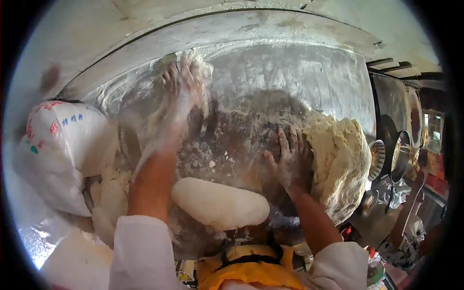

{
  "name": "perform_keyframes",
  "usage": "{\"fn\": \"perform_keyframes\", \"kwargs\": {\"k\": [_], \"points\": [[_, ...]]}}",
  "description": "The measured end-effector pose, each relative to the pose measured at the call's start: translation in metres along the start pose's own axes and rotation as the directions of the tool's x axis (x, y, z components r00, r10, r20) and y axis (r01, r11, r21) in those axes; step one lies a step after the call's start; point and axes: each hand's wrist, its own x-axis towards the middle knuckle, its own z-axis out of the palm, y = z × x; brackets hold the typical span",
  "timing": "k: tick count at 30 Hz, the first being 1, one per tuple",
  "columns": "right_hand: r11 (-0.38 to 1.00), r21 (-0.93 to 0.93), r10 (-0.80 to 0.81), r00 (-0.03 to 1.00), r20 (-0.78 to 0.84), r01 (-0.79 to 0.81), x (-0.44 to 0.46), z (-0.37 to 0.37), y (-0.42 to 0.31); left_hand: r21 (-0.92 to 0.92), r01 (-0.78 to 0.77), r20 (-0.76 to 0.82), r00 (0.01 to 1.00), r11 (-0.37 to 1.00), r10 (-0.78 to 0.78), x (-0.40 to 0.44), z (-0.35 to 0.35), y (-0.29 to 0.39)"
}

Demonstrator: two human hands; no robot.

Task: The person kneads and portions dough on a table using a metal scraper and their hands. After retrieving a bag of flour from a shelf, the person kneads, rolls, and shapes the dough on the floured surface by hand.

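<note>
Dusted with flour, my left hand [187,84] reaches to the back of the work surface [285,63], its fingers stretched out at a heap of flour [203,72]. My right hand [288,157] lies with fingers apart on the surface, right beside a large rough mass of dough [340,164]. Whether its fingertips touch that dough I cannot tell. Between my forearms rests a smooth, oblong roll of dough [220,203], apart from both hands. Small dough crumbs [211,164] are scattered beyond it.
A white printed sack [72,140] stands at the left edge, with pale dough or flour [113,193] next to it. A wall [232,24] bounds the back. At the right are a pan [400,157], a slotted basket [377,159] and another person's arm [406,212].
</note>
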Motion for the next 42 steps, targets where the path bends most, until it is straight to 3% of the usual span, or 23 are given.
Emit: {"fn": "perform_keyframes", "kwargs": {"k": [1,4,6,8,9,10,11,12,13,14,15,18,22,23,25,26,29,30,31,33,35,39,42], "points": [[1.000,-0.006,0.001,1.000,0.003,-0.001,0.001,-0.005,-0.003,-0.174,-0.152,-0.178,0.977,0.973,0.121,0.023,0.049,-0.026],[0.999,-0.015,0.044,0.997,0.068,-0.043,0.003,-0.011,-0.006,-0.290,-0.142,-0.311,0.949,0.946,0.048,0.034,0.033,0.009],[0.999,0.039,0.013,1.000,-0.013,-0.012,0.003,-0.004,-0.004,-0.228,-0.122,0.123,0.981,0.966,0.153,0.029,-0.007,0.038],[0.999,0.051,0.012,1.000,-0.016,-0.012,0.004,-0.007,-0.005,-0.163,-0.243,0.122,0.957,0.956,0.264,0.030,0.021,0.033],[0.997,0.074,0.015,1.000,-0.022,-0.013,0.003,-0.009,-0.007,-0.646,-0.189,0.087,0.945,0.740,0.317,0.030,0.070,0.018],[0.997,0.076,0.015,1.000,-0.022,-0.013,0.001,-0.007,-0.006,-0.914,0.245,0.327,0.916,0.323,0.231,0.019,0.041,0.039],[0.996,0.084,0.012,1.000,-0.029,-0.010,0.001,-0.003,-0.005,-0.792,0.561,0.546,0.827,-0.241,0.131,0.008,0.009,0.062],[0.996,0.094,0.011,0.999,-0.037,-0.007,0.003,0.000,-0.003,-0.818,0.560,0.531,0.823,-0.129,0.203,-0.015,0.002,0.063],[0.995,0.098,0.015,0.999,-0.038,-0.011,0.004,0.001,-0.001,-0.897,0.333,0.422,0.842,0.293,0.335,-0.040,-0.003,0.058],[0.995,0.101,0.007,0.999,-0.053,-0.002,0.003,0.003,0.001,-0.770,-0.088,0.292,0.832,0.632,0.472,-0.068,-0.013,0.055],[0.994,0.106,0.003,0.998,-0.065,0.004,0.000,0.006,0.002,-0.580,-0.399,0.191,0.781,0.710,0.595,-0.092,-0.023,0.048],[0.995,0.104,-0.001,1.000,0.004,0.001,0.002,-0.006,0.002,-0.431,-0.522,0.150,0.762,0.736,0.629,-0.139,-0.039,0.015],[0.988,0.154,-0.010,0.999,-0.034,0.015,0.000,0.000,-0.005,-0.248,-0.214,-0.192,0.967,0.945,0.169,-0.123,-0.048,-0.048],[0.989,0.147,-0.003,0.999,-0.036,0.008,0.001,0.003,-0.005,-0.167,-0.104,-0.309,0.950,0.980,0.048,-0.106,-0.052,-0.078],[0.974,0.222,-0.018,0.994,-0.112,0.043,-0.001,0.020,0.008,0.133,0.022,-0.450,0.892,0.991,0.041,-0.071,-0.058,-0.156],[0.974,0.220,-0.021,0.993,-0.114,0.045,-0.002,0.019,0.008,0.468,-0.057,-0.386,0.884,0.882,0.262,-0.056,-0.064,-0.214],[0.985,0.164,-0.041,0.994,-0.099,0.057,0.000,0.014,0.008,0.718,-0.040,-0.304,0.880,0.695,0.364,-0.021,-0.045,-0.319],[0.987,0.157,-0.025,0.996,-0.081,0.037,0.001,0.012,0.006,0.714,-0.043,-0.302,0.882,0.699,0.362,-0.012,-0.041,-0.329],[0.989,0.148,-0.008,0.998,-0.061,0.016,0.000,0.010,0.005,0.838,0.066,-0.115,0.992,0.542,0.058,-0.001,-0.035,-0.336],[0.994,0.106,-0.014,0.998,-0.062,0.021,0.002,0.004,0.003,0.892,0.144,-0.004,0.950,0.429,-0.312,0.018,-0.026,-0.332],[0.999,0.035,0.007,0.999,-0.046,-0.005,-0.002,0.009,0.004,0.883,0.184,0.047,0.880,0.431,-0.472,0.024,-0.025,-0.318],[0.999,0.025,0.034,0.999,0.037,-0.035,0.003,-0.007,-0.003,0.538,0.207,-0.121,0.978,0.817,-0.169,0.020,-0.032,-0.232],[0.998,0.065,0.010,0.998,-0.056,-0.007,0.001,-0.004,-0.004,0.406,0.107,-0.165,0.985,0.907,-0.042,0.001,-0.039,-0.088]]}}
